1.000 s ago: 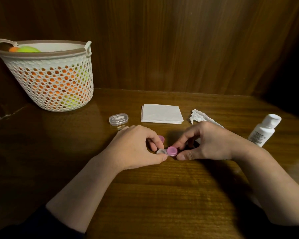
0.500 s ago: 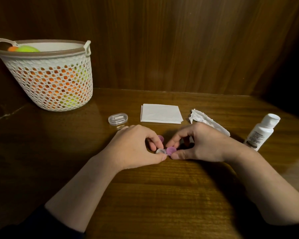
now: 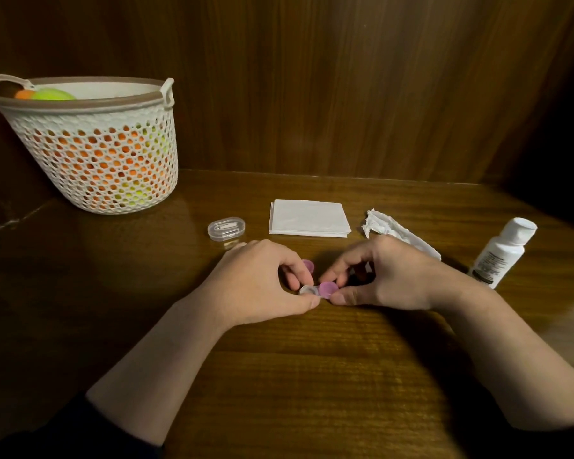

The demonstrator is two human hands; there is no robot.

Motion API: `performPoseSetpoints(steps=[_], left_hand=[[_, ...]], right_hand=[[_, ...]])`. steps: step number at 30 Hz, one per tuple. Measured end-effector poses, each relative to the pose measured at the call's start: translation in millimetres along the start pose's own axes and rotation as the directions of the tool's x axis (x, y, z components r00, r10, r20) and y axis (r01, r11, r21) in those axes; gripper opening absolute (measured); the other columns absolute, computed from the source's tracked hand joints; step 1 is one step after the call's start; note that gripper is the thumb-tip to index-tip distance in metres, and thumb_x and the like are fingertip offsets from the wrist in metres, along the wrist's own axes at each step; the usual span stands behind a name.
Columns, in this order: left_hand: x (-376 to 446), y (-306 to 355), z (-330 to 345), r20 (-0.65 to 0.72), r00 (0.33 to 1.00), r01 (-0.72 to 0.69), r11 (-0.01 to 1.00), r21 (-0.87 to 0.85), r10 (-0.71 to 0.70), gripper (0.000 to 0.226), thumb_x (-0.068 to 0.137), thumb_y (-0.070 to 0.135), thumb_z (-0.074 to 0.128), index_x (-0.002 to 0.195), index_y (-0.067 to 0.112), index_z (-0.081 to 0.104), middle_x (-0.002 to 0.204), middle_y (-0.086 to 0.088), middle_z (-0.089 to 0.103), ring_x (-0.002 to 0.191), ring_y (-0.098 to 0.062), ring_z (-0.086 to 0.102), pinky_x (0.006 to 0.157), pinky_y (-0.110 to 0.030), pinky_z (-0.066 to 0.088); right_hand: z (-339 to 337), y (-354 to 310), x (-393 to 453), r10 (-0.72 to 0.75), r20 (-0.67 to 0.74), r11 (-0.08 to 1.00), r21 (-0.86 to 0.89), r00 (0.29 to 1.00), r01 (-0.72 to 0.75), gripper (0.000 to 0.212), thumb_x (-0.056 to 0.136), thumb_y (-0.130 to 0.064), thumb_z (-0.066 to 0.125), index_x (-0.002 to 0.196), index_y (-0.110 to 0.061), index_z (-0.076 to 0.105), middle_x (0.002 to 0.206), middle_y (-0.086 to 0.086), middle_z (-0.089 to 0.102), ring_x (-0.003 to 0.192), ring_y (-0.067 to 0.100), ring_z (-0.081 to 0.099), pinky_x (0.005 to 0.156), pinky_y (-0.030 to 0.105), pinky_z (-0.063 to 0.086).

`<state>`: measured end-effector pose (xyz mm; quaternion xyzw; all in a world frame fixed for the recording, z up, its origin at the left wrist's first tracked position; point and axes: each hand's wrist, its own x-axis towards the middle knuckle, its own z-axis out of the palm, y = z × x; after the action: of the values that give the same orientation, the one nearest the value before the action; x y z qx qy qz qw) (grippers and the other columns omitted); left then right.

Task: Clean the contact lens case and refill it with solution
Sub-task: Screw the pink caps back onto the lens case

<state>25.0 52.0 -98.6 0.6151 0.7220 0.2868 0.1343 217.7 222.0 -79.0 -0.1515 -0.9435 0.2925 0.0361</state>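
Note:
The contact lens case is a small clear piece lying on the wooden table between my hands. My left hand pinches its left end with thumb and fingers. A purple cap sits on the case's right well, and my right hand grips that cap between thumb and forefinger. A second purple cap lies on the table just behind my left fingers. The white solution bottle stands at the right, its cap on.
A folded white tissue and a crumpled tissue lie behind my hands. A small clear oval box sits left of them. A white mesh basket of coloured balls stands at the back left. A wooden wall closes the back.
My right hand has shifted slightly left and its fingers have turned on the purple cap. The left hand has kept its hold on the case.

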Motion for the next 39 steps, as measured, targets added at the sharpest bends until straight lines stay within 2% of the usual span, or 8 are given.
performPoseSetpoints(steps=[8,12,16,24,28,31,34,39], left_hand=[[-1.2,0.9,0.2,-0.009,1.000,-0.005,1.000,-0.005,0.005,0.017,0.080,0.054,0.085,0.090,0.041,0.080,0.084,0.025,0.075,0.086,0.025,0.058,0.067,-0.014,0.032],[-1.0,1.3,-0.7,-0.001,1.000,-0.001,1.000,-0.014,0.001,0.017,0.080,0.054,0.085,0.091,0.042,0.080,0.086,0.027,0.075,0.088,0.016,0.063,0.070,-0.016,0.034],[-0.8,0.9,-0.7,0.015,1.000,-0.003,1.000,-0.030,0.003,0.014,0.082,0.050,0.086,0.092,0.040,0.081,0.084,0.024,0.076,0.089,0.015,0.065,0.072,-0.014,0.036],[-1.0,0.7,-1.0,0.017,1.000,0.004,0.999,-0.039,-0.004,0.015,0.081,0.050,0.085,0.091,0.040,0.081,0.085,0.027,0.076,0.090,0.017,0.065,0.071,-0.015,0.035],[-0.8,1.5,-0.5,0.017,1.000,-0.002,0.999,-0.040,0.003,0.014,0.082,0.049,0.086,0.091,0.039,0.081,0.083,0.024,0.076,0.083,0.025,0.059,0.067,-0.013,0.032],[-0.2,2.1,0.1,0.024,1.000,0.001,0.999,-0.032,0.000,0.014,0.082,0.048,0.087,0.091,0.039,0.082,0.082,0.025,0.076,0.078,0.026,0.058,0.066,-0.011,0.032],[-0.4,1.8,0.0,0.022,1.000,0.011,0.999,-0.031,-0.010,0.014,0.082,0.049,0.087,0.091,0.040,0.081,0.083,0.028,0.075,0.079,0.022,0.061,0.065,-0.013,0.032],[0.2,1.0,0.2,0.030,1.000,-0.002,1.000,-0.030,0.003,0.013,0.082,0.047,0.088,0.091,0.040,0.082,0.079,0.032,0.070,0.071,0.032,0.051,0.063,-0.015,0.031]], right_hand=[[4.1,0.6,5.1,0.063,-0.020,0.998,0.002,0.998,-0.063,0.030,0.073,-0.063,0.089,0.096,-0.048,0.078,0.091,-0.025,0.075,0.088,-0.002,0.069,0.071,0.020,0.049],[-0.6,-1.0,0.8,0.033,0.037,0.999,0.002,0.999,-0.033,0.037,0.083,-0.052,0.087,0.118,-0.048,0.076,0.100,-0.024,0.076,0.099,-0.004,0.069,0.084,0.018,0.049],[0.3,-1.1,0.7,-0.002,0.013,1.000,0.015,1.000,0.001,0.023,0.085,-0.041,0.089,0.107,-0.044,0.082,0.097,-0.023,0.078,0.095,-0.002,0.070,0.075,0.006,0.046],[4.4,-2.6,3.7,0.009,-0.047,1.000,0.016,0.999,-0.008,0.024,0.074,-0.058,0.089,0.093,-0.044,0.082,0.090,-0.020,0.078,0.087,0.002,0.070,0.074,0.023,0.051],[-0.1,-5.8,0.2,0.002,0.000,1.000,0.002,1.000,-0.002,0.035,0.084,-0.046,0.088,0.117,-0.047,0.078,0.098,-0.025,0.075,0.098,-0.004,0.068,0.083,0.016,0.049],[-0.5,-6.0,0.0,-0.041,0.007,0.999,-0.001,0.999,0.041,0.024,0.086,-0.037,0.089,0.108,-0.043,0.083,0.096,-0.027,0.075,0.098,-0.005,0.068,0.077,0.005,0.045],[1.7,-6.1,1.7,-0.030,-0.046,0.999,-0.017,0.999,0.029,0.020,0.078,-0.049,0.090,0.096,-0.044,0.085,0.091,-0.024,0.077,0.092,0.000,0.069,0.071,0.009,0.047],[3.5,-1.8,5.0,0.002,-0.080,1.000,-0.015,0.997,-0.003,0.042,0.060,-0.076,0.083,0.084,-0.042,0.082,0.085,-0.024,0.077,0.084,-0.002,0.069,0.069,0.019,0.047]])
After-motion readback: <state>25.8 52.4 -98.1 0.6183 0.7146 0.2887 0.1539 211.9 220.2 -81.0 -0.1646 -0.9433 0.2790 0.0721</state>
